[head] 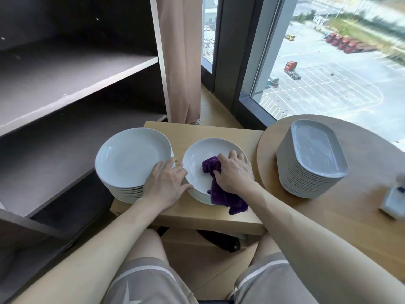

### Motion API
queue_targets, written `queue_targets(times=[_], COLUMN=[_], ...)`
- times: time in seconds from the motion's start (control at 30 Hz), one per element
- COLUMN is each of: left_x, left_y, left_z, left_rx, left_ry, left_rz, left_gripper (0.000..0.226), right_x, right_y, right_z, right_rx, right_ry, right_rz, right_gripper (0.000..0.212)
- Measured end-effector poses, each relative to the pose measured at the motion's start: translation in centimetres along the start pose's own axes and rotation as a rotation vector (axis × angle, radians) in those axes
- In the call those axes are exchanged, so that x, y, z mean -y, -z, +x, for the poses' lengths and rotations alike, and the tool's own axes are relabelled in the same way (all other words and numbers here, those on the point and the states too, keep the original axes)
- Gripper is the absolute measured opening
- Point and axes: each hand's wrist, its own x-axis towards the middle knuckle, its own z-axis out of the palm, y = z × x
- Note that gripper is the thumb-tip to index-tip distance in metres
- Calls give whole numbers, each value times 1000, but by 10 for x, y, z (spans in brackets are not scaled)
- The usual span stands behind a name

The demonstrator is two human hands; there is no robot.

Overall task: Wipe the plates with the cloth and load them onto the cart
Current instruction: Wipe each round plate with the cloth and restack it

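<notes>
Two stacks of white round plates stand on a low wooden table (219, 218): a larger stack (131, 156) at left and a smaller stack (197, 159) in the middle. My right hand (234, 172) grips a purple cloth (221, 194) and presses it on the top plate of the smaller stack. The cloth's tail hangs over the plate's near rim. My left hand (166, 183) rests with spread fingers on the left rim of that same plate, between the two stacks.
A stack of oblong grey-white plates (315, 159) sits on a round wooden table (328, 216) at right, with a white spray bottle (394, 198) near its edge. Dark empty shelves (65, 77) stand at left. A curtain and a window lie behind.
</notes>
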Motion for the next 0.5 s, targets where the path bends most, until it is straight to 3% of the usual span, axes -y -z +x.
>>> queue_targets(times=[0.5], left_x=[2], left_y=[-8], left_z=[3], left_rx=[-7], left_ry=[-9], left_rz=[6], left_gripper=[49], right_x=[42], right_y=[-15], right_z=[16], right_rx=[-17], right_ry=[124], right_rz=[2], right_gripper=[27])
